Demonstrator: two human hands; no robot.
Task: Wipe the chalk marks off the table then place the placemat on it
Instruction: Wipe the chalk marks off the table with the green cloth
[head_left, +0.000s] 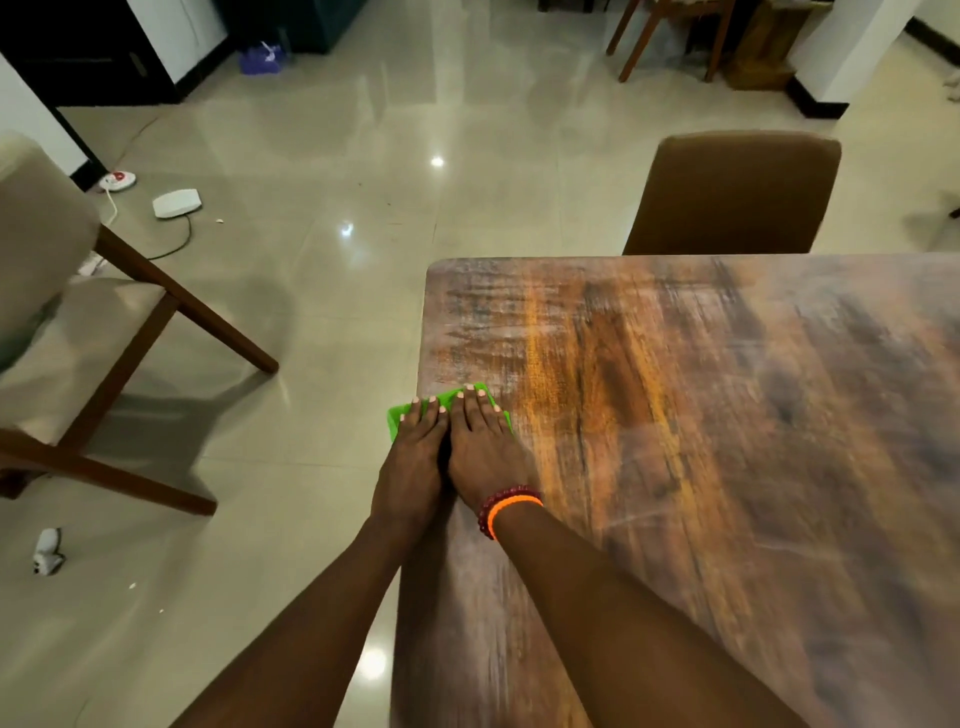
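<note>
A green cloth (448, 399) lies at the left edge of the wooden table (727, 415), partly hanging over it. My left hand (413, 462) and my right hand (485, 452) press flat on the cloth side by side, fingers stretched forward. Most of the cloth is hidden under them. Pale chalky smears show on the table's top near its far left corner (483, 312) and along its near left part. No placemat is in view.
A brown chair (737, 192) stands at the table's far side. A beige chair with wooden legs (78, 322) stands on the tiled floor to the left. A white device with a cable (175, 202) and a small white object (48, 552) lie on the floor.
</note>
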